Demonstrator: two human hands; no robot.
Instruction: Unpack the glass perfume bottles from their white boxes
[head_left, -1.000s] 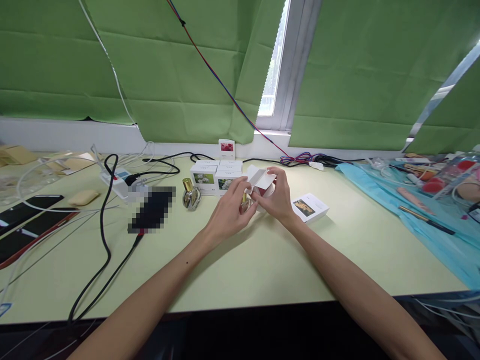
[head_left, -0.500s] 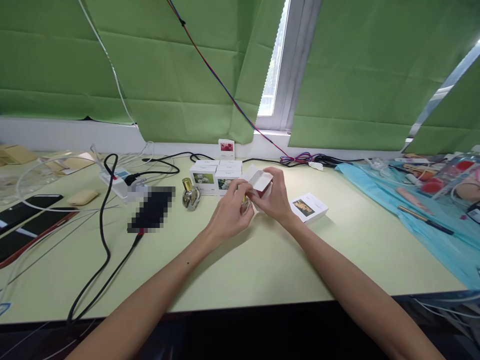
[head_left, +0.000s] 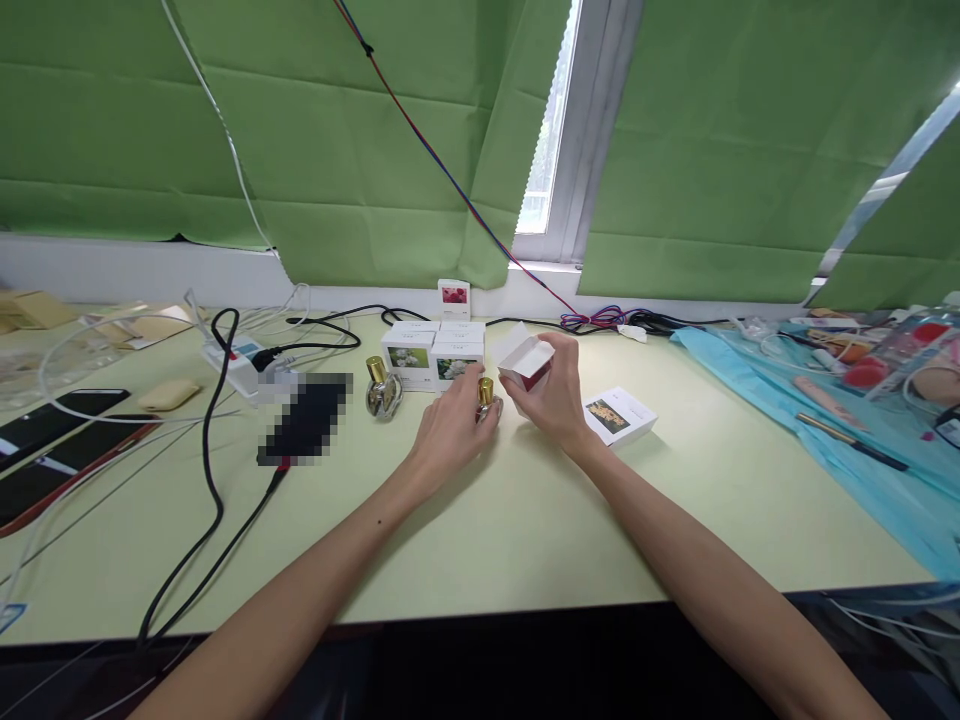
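My left hand [head_left: 454, 425] is closed around a small glass perfume bottle with a gold cap [head_left: 486, 390], just above the table or touching it; I cannot tell which. In my right hand [head_left: 551, 395] is a small white box [head_left: 525, 360], its top flaps open and its inside partly showing. A second gold-capped perfume bottle [head_left: 384, 390] stands left of my left hand. Behind that hand are several white boxes with flower pictures [head_left: 435, 355]. Another white box [head_left: 619, 415] lies on the table beside my right wrist.
A black phone-like device, blurred out [head_left: 306, 420], lies at left with a black cable [head_left: 206, 450]. A white power strip [head_left: 236, 370] sits behind it. Light blue plastic sheeting [head_left: 795, 420] with loose items covers the right side. A small upright box [head_left: 454, 298] stands by the wall.
My hands have moved apart. The left one has shifted slightly left with the bottle, now showing its gold cap. The box in my right hand has turned so its opening shows more.
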